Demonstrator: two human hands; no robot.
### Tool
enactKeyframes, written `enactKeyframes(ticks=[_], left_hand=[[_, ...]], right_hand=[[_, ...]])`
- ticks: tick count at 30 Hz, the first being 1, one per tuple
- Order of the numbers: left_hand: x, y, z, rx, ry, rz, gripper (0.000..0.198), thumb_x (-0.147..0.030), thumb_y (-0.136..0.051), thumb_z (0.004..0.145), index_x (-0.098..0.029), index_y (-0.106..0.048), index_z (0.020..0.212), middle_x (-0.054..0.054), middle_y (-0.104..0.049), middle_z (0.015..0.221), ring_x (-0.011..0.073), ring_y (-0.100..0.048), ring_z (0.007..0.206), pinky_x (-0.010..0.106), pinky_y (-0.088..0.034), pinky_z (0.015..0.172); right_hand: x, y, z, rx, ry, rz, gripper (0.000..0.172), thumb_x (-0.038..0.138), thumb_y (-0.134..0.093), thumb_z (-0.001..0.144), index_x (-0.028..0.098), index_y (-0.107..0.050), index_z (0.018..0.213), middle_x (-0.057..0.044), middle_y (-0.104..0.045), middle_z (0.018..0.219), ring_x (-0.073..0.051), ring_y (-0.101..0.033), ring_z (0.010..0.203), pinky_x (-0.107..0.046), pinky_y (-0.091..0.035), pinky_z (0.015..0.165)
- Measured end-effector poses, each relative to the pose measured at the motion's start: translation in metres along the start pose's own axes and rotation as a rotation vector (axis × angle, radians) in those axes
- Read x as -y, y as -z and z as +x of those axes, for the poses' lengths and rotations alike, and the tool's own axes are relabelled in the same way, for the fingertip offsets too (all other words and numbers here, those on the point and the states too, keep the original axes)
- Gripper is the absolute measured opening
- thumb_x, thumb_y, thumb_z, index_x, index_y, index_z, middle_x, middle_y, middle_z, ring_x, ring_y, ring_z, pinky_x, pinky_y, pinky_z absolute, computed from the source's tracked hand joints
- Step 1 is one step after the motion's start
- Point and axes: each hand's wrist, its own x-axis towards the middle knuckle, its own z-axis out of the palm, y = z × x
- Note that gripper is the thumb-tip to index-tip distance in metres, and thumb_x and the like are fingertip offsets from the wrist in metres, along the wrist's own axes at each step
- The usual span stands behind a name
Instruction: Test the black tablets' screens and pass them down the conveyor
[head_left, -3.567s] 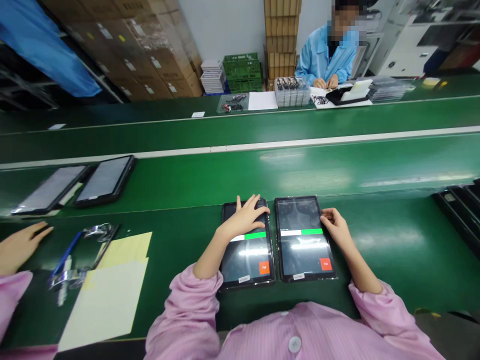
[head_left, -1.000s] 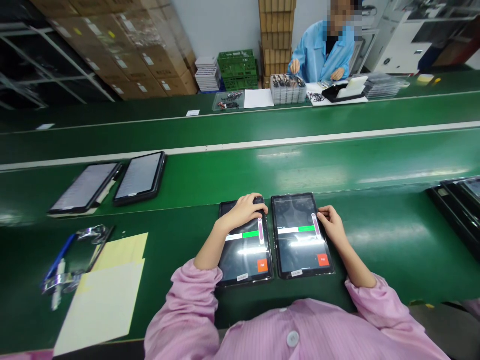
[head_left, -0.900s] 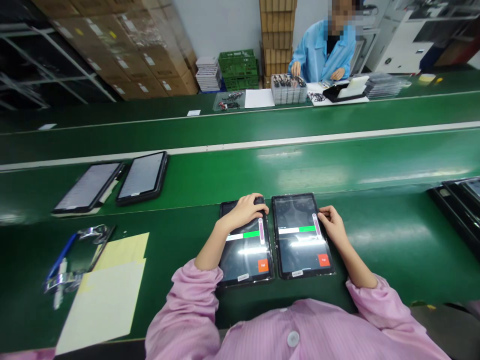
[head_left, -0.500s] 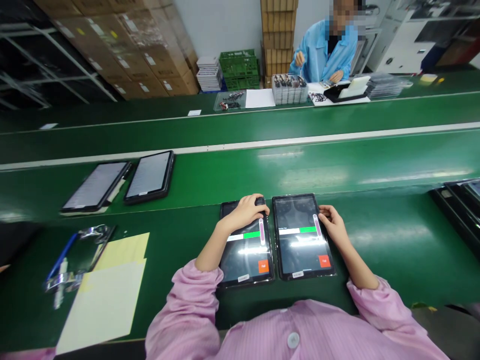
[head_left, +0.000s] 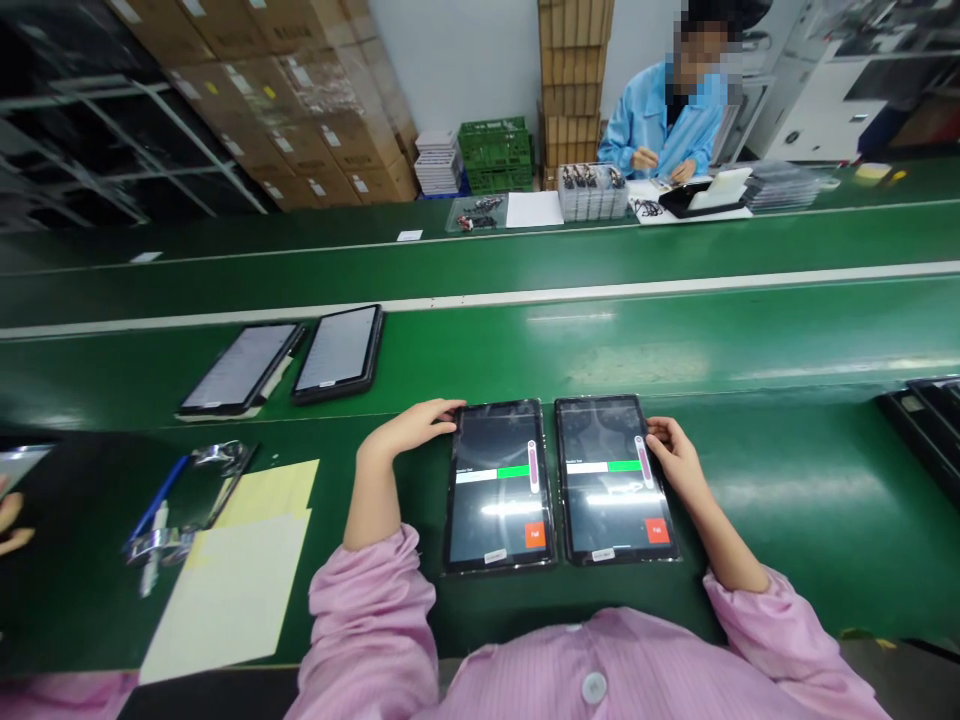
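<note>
Two black tablets lie flat side by side on the green bench before me. The left tablet (head_left: 499,510) and the right tablet (head_left: 611,510) both show a white and green bar, a volume slider and a red "Fail" box. My left hand (head_left: 412,425) is at the upper left corner of the left tablet, fingers stretched out and fingertips at its edge. At the right tablet's upper right edge, my right hand (head_left: 673,452) rests with bent fingers closed against its side, the thumb by the screen's edge.
Two more tablets (head_left: 337,348) lie farther back on the left. Yellowish paper sheets (head_left: 232,590), a clipboard and pens (head_left: 161,510) lie nearer. Another person's hand (head_left: 11,525) shows at the left edge. Black devices (head_left: 926,430) sit far right. Across the bench works a person in blue (head_left: 660,120).
My left hand has moved left, off the left tablet's upper right part to its upper left corner. My right hand stays at the right tablet. The view has shifted slightly.
</note>
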Motion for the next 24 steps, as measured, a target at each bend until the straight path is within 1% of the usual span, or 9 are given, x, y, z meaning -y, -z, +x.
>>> enactKeyframes(ticks=[2, 5, 8, 11, 13, 20, 24], left_hand=[[0.000, 0.000, 0.001, -0.045, -0.024, -0.018, 0.049, -0.040, -0.048, 0.090, -0.020, -0.060, 0.132, 0.009, -0.065, 0.133, 0.0248, -0.063, 0.116, 0.036, -0.047, 0.102], [-0.007, -0.003, 0.007, -0.159, -0.042, -0.006, 0.036, -0.030, -0.049, 0.089, -0.018, -0.071, 0.115, 0.009, -0.071, 0.121, 0.0247, -0.064, 0.114, 0.036, -0.047, 0.102], [-0.012, -0.006, 0.014, -0.233, -0.030, -0.007, 0.029, -0.022, -0.051, 0.086, -0.018, -0.075, 0.102, 0.009, -0.074, 0.106, 0.0230, -0.068, 0.102, 0.035, -0.049, 0.096], [-0.011, -0.008, 0.017, -0.245, -0.010, -0.018, 0.029, -0.017, -0.050, 0.086, -0.017, -0.075, 0.098, 0.006, -0.075, 0.095, 0.0201, -0.070, 0.087, 0.032, -0.052, 0.088], [-0.010, -0.009, 0.018, -0.253, -0.004, -0.024, 0.029, -0.016, -0.049, 0.086, -0.017, -0.076, 0.097, 0.006, -0.076, 0.091, 0.0191, -0.070, 0.083, 0.030, -0.052, 0.086], [-0.010, -0.009, 0.020, -0.266, 0.009, -0.027, 0.031, -0.013, -0.048, 0.085, -0.017, -0.077, 0.097, 0.006, -0.077, 0.091, 0.0196, -0.071, 0.083, 0.030, -0.053, 0.086], [-0.011, -0.009, 0.018, -0.248, 0.025, -0.022, 0.033, -0.014, -0.048, 0.086, -0.019, -0.077, 0.100, 0.004, -0.078, 0.093, 0.0204, -0.072, 0.085, 0.031, -0.054, 0.086]], right_hand=[[-0.001, 0.001, 0.000, 0.001, 0.004, 0.002, 0.042, 0.057, -0.065, 0.073, 0.023, -0.060, 0.097, -0.007, -0.066, 0.089, -0.027, -0.063, 0.085, -0.044, -0.053, 0.080], [-0.002, 0.003, 0.001, 0.012, 0.012, -0.010, 0.042, 0.058, -0.065, 0.073, 0.024, -0.060, 0.098, -0.007, -0.066, 0.089, -0.027, -0.063, 0.087, -0.045, -0.052, 0.085], [-0.004, 0.005, 0.002, 0.016, 0.015, -0.011, 0.044, 0.059, -0.066, 0.072, 0.024, -0.060, 0.098, -0.007, -0.066, 0.089, -0.028, -0.063, 0.088, -0.046, -0.052, 0.087], [-0.006, 0.005, 0.003, 0.025, 0.012, -0.002, 0.045, 0.059, -0.067, 0.071, 0.024, -0.060, 0.098, -0.006, -0.066, 0.088, -0.028, -0.063, 0.086, -0.046, -0.052, 0.086], [-0.005, 0.006, 0.004, 0.029, 0.009, 0.000, 0.045, 0.060, -0.068, 0.070, 0.024, -0.060, 0.097, -0.006, -0.066, 0.088, -0.028, -0.063, 0.086, -0.046, -0.052, 0.086], [-0.004, 0.007, 0.004, 0.047, 0.002, 0.007, 0.046, 0.061, -0.069, 0.070, 0.026, -0.059, 0.097, -0.006, -0.066, 0.088, -0.029, -0.062, 0.087, -0.046, -0.051, 0.085], [-0.005, 0.007, 0.004, 0.048, 0.007, 0.003, 0.046, 0.062, -0.069, 0.071, 0.026, -0.060, 0.098, -0.006, -0.065, 0.089, -0.028, -0.062, 0.087, -0.045, -0.051, 0.084]])
